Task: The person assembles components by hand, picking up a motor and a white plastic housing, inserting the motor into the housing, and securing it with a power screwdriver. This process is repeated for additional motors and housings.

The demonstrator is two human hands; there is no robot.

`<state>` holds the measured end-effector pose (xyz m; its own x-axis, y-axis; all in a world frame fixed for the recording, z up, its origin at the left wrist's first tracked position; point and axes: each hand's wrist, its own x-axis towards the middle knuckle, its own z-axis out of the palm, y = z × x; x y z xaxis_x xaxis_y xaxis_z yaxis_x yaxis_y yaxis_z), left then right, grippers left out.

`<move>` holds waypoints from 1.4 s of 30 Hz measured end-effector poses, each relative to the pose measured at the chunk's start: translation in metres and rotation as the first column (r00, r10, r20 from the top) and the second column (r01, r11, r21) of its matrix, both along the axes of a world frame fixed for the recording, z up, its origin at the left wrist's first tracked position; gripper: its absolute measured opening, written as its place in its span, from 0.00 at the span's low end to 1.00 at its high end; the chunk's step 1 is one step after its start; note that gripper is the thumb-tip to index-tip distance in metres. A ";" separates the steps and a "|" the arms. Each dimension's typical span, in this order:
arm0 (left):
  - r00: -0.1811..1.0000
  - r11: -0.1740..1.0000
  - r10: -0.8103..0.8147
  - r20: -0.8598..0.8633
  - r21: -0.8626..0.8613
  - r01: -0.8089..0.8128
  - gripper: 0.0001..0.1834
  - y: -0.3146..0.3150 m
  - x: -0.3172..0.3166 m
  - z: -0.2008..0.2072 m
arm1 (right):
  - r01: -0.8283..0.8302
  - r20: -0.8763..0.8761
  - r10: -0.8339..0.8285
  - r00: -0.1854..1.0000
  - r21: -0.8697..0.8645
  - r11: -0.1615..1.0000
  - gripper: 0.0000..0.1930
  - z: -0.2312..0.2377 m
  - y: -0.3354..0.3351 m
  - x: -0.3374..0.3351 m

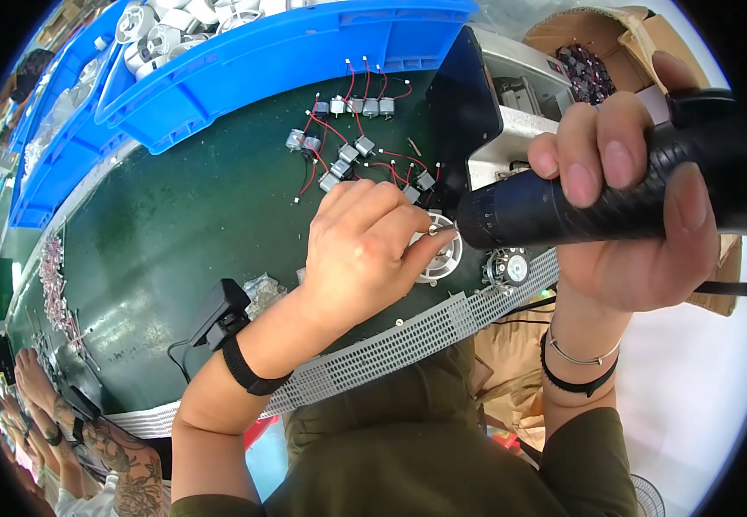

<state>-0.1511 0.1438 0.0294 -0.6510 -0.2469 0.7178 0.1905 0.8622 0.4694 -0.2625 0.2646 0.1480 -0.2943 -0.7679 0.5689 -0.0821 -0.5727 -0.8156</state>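
Workshop interior with a green tabletop (175,233), seen through a fisheye lens.
The dark-green, slightly glossy tabletop spans the left and centre, reflecting overhead light as a whitish patch; a white perforated strip (365,355) borders its near edge. A large blue plastic bin (305,50) stands along the far side. At right lies a pale, brightly lit floor (666,383), with an open cardboard box (662,45) at upper right and a round wire grille (648,497) at the lower edge.

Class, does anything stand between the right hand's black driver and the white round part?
Yes: the left hand, pinching by the nose of the black driver, partly covers the white round part in this view. Nothing else visible intervenes; depth is unclear.
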 end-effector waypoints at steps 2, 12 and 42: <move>0.999 0.998 0.037 -0.016 -0.046 -0.037 0.11 0.003 0.000 0.001 | 0.016 -0.002 -0.016 1.000 0.010 1.000 0.30 0.000 0.000 0.003; 0.993 0.982 -0.019 0.116 0.189 -0.003 0.16 -0.005 0.029 -0.008 | 0.145 -0.118 -0.141 0.983 0.028 0.989 0.28 -0.023 -0.002 -0.015; 0.976 0.978 -0.207 0.061 0.013 0.206 0.18 -0.007 0.032 -0.020 | 0.100 -0.020 -0.098 0.995 0.177 0.979 0.25 -0.026 -0.013 -0.004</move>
<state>-0.1187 0.1368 0.0095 -0.7312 -0.1070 0.6738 0.3350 0.8041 0.4912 -0.2664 0.2515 0.1222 -0.3687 -0.8241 0.4301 -0.1411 -0.4077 -0.9022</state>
